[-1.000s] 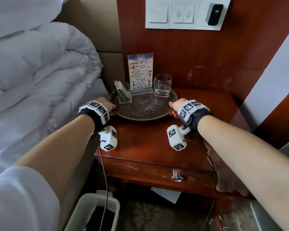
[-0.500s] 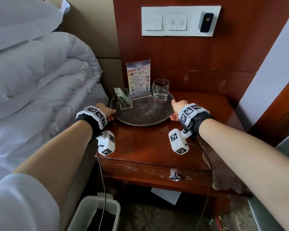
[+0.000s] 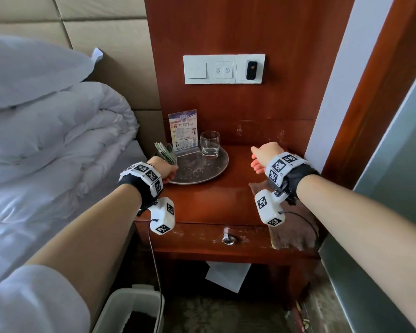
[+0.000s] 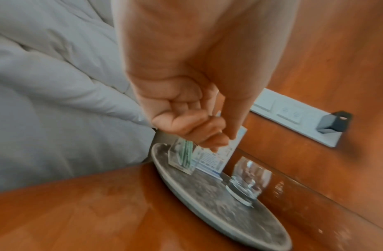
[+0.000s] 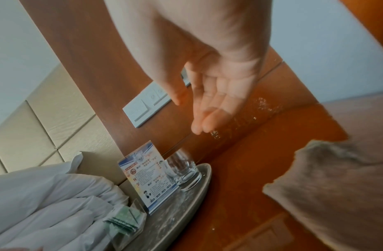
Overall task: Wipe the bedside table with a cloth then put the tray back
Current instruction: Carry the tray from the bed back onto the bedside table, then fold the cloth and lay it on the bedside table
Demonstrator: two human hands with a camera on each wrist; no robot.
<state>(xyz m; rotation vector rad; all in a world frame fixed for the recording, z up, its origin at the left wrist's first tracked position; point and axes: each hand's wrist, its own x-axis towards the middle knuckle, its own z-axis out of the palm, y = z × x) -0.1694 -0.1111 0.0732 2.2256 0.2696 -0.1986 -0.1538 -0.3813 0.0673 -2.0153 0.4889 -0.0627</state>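
Note:
The round grey metal tray (image 3: 195,170) (image 4: 229,212) (image 5: 186,203) sits at the back left of the wooden bedside table (image 3: 214,203). It carries a glass (image 3: 210,143) (image 5: 184,173), an upright card (image 3: 183,131) and a clear holder of green packets (image 3: 166,153). My left hand (image 3: 165,169) (image 4: 192,122) hovers at the tray's left rim, its fingers loosely curled and holding nothing. To the right of the tray my right hand (image 3: 262,156) (image 5: 212,101) is above the table with relaxed, straight fingers. A brown cloth (image 3: 296,231) (image 5: 336,195) hangs over the table's right front corner.
A bed with a white duvet (image 3: 58,140) presses against the table's left side. A switch panel (image 3: 223,69) is on the wooden wall behind. A grey bin (image 3: 130,311) stands on the floor at the front left. A door frame (image 3: 375,92) closes in the right side.
My right hand has let go of the tray's right rim and moved right, away from it. My left hand stays at the left rim. The head view has tilted up.

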